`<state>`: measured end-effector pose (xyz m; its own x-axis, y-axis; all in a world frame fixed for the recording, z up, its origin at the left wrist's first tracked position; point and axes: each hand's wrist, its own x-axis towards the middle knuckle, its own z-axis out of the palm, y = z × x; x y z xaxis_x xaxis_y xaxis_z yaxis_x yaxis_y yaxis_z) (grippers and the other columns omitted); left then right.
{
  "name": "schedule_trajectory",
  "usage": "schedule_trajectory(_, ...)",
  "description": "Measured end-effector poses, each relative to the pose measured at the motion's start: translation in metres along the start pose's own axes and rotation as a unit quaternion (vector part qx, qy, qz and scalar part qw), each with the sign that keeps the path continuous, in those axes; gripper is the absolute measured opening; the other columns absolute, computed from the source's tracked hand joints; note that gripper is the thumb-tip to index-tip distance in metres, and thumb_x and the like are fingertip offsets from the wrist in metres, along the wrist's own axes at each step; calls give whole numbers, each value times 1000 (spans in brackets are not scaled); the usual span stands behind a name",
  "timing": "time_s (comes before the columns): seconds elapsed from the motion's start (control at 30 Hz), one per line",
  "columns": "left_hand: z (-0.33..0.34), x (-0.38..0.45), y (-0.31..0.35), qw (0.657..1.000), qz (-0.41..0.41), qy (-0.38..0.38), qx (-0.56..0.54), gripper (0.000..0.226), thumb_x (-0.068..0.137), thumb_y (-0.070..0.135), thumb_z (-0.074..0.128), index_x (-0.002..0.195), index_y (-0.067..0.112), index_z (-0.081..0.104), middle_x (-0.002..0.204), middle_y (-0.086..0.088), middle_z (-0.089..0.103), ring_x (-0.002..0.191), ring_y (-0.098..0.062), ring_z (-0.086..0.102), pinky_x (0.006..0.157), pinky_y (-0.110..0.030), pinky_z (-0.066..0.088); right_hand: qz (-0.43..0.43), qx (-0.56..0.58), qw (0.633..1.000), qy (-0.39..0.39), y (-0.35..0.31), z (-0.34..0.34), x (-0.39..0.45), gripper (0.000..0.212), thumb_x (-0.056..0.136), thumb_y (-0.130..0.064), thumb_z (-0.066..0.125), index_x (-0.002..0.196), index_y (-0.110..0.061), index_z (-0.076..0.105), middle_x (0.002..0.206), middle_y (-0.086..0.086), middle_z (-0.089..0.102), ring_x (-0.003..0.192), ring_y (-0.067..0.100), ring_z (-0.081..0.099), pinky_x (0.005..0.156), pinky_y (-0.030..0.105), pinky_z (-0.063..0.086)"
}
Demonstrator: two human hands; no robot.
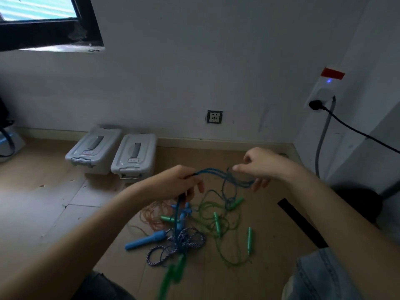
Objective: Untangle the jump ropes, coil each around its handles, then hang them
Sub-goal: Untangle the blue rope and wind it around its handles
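- gripping a bundle of blue rope point(216, 173) strands, the left hand point(181, 182) has its fingers curled round them above the floor.
- right hand point(259, 164) pinches the far end of the same strands, thumb and fingertips closed on the cord, lower fingers loosely spread.
- below lie the tangled ropes: a blue handle point(144, 241), a blue-white braided rope point(184, 241), green handles point(217, 223) with green cord, and an orange rope point(153, 215).
- two grey lidded boxes point(112, 151) sit near the wall.
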<state>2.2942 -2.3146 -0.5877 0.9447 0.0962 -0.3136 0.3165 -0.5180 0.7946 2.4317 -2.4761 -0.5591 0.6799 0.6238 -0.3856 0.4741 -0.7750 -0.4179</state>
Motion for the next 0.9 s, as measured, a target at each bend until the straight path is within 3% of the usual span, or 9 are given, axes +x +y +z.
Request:
schedule_trajectory(0.1, 2, -3, 16, 998, 40, -24, -31, 31, 97, 24, 38, 76, 15, 60, 45, 10, 49, 39, -3, 43, 42, -14, 40, -143, 29, 987, -60, -12, 2, -7, 42, 90, -29, 58, 129, -19, 47, 127, 1, 55, 82, 8, 65, 61, 20, 54)
schedule_trajectory(0.23, 5, -2, 22, 998, 51, -27, -26, 31, 96, 24, 42, 74, 13, 60, 44, 11, 47, 38, -1, 38, 40, -13, 35, -223, 142, 945, -194, -20, 3, -16, 22, 90, -18, 59, 112, -20, 57, 105, 4, 68, 85, 10, 67, 74, 23, 55)
schedule_trajectory(0.47, 5, -2, 5, 998, -3, -53, 41, 33, 98, 14, 36, 74, 9, 58, 82, -2, 67, 58, -1, 54, 63, -14, 45, -156, 161, 960, 169, -3, -22, -1, 8, 88, -11, 61, 81, -14, 62, 64, 0, 62, 57, 15, 58, 52, 20, 48)
schedule_trajectory(0.53, 10, 0, 8, 998, 1, -56, 31, 33, 99, 13, 34, 74, 8, 56, 85, -9, 68, 61, -6, 55, 64, -15, 47, -117, 73, 987, 87, 5, -21, 0, 3, 89, -15, 61, 87, -17, 61, 81, 1, 67, 56, 11, 58, 51, 18, 45)
schedule_trajectory(0.6, 12, 0, 14, 999, 13, -46, 22, 32, 99, 14, 33, 75, 10, 53, 80, -8, 67, 59, -9, 54, 58, -13, 46, -106, -36, 994, -13, 5, -14, -2, 34, 85, -21, 65, 118, -22, 56, 117, -1, 59, 65, 4, 57, 54, 13, 44)
schedule_trajectory(0.67, 12, -1, 20, 998, 36, -37, 21, 31, 99, 16, 34, 77, 9, 56, 71, 1, 64, 54, -6, 51, 53, -11, 43, -159, -63, 983, -70, -3, -5, -5, 62, 80, -29, 70, 135, -31, 40, 136, -9, 43, 90, -1, 52, 77, 17, 45)
schedule_trajectory(0.77, 11, -1, 22, 998, 52, -33, 7, 30, 98, 19, 37, 86, 3, 61, 58, 10, 63, 46, -1, 48, 48, -10, 39, -224, 5, 962, -159, -18, 11, -7, 40, 82, -23, 67, 120, -24, 54, 123, -3, 59, 98, 8, 59, 92, 32, 48)
schedule_trajectory(0.83, 9, -1, 18, 999, 42, -25, 6, 28, 97, 20, 39, 84, 8, 61, 59, 10, 63, 46, 0, 48, 48, -12, 39, -238, 11, 959, -155, -22, 12, -9, 11, 86, -16, 61, 96, -17, 64, 97, 6, 69, 86, 16, 65, 84, 34, 53)
schedule_trajectory(0.9, 4, -2, 11, 999, 35, -24, 23, 27, 96, 19, 42, 78, 13, 62, 65, 9, 63, 49, 2, 51, 52, -12, 41, -249, 41, 963, -96, -19, 3, -9, 10, 90, -14, 57, 83, -18, 64, 80, 5, 69, 72, 12, 64, 71, 25, 52)
